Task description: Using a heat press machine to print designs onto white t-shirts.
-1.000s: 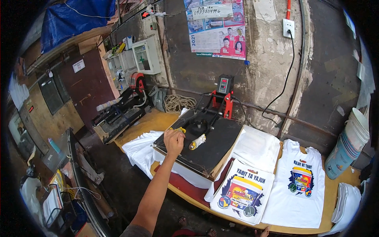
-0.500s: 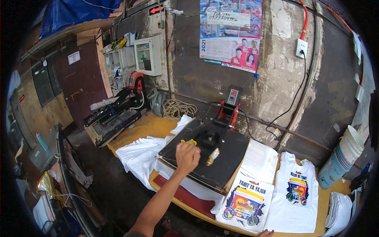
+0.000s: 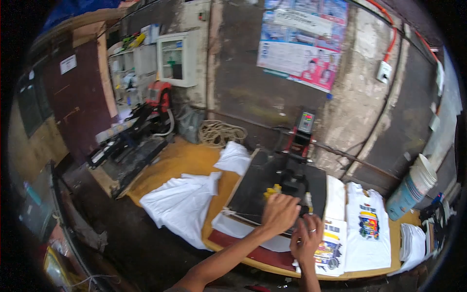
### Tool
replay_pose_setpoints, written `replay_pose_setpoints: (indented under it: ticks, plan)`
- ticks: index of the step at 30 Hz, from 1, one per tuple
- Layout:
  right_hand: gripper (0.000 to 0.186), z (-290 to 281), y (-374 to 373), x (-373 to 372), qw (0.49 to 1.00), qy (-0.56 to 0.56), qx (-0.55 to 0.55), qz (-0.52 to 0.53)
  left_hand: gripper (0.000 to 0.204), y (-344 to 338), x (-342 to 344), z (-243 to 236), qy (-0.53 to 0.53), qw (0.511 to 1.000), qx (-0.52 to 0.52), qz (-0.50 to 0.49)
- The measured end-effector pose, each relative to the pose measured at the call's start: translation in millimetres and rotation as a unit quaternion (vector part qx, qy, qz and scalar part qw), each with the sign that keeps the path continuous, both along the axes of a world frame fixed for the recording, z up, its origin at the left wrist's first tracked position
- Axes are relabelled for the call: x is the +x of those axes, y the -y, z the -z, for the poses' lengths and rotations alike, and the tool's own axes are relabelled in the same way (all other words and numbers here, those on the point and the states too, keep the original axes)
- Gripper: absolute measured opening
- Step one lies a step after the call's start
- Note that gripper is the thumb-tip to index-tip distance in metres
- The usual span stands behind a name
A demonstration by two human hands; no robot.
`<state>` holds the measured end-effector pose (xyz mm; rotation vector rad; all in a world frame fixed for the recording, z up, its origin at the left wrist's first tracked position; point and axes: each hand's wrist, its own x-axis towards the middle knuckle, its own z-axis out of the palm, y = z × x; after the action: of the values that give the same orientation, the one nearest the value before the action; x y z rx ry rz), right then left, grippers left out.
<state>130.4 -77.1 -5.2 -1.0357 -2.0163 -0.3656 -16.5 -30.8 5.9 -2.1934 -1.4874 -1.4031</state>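
Note:
The heat press has a broad black top plate and a handle with a yellow-wrapped end and a pale-wrapped end. My left hand is closed at the yellow end, its fingers curled over the handle; the part inside is hidden. Close beside it, my right hand, with a ring on one finger, is raised over the plate's front right corner. Its fingers are bent and apart, holding nothing visible, just below the pale end. White cloth sticks out under the press's front edge.
Right of the press lie a printed sheet and a printed white shirt, with stacked buckets beyond. A crumpled white shirt drapes over the table's left edge. Farther left stands another press, near coiled rope.
My right hand has risen from the lower edge to the press, beside my left hand. The left hand has turned, its fingers now pointing right. The view has shifted and blurred slightly.

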Motion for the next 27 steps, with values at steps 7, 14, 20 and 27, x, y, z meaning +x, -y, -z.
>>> replay_pose_setpoints:
  ticks: [7,14,20,27]
  plan:
    - [0.06,-32.6,-21.4,-40.9,0.992,0.09,-0.081,0.028,0.044,6.6,-13.0,8.9,0.071,0.986,-0.052,0.14]
    - [0.036,-34.1,-44.1,-50.5,0.981,0.135,-0.135,0.044,0.057,12.6,-29.4,-3.6,0.031,0.983,-0.078,0.166]
    - [0.022,-19.8,-68.0,-57.4,0.966,0.054,-0.221,0.127,0.063,7.9,-39.5,-28.3,-0.044,0.974,-0.118,0.189]
    - [0.025,-29.7,-106.2,-37.9,0.975,0.037,-0.2,0.09,0.077,-36.8,-35.1,-32.1,-0.128,0.922,-0.258,0.259]
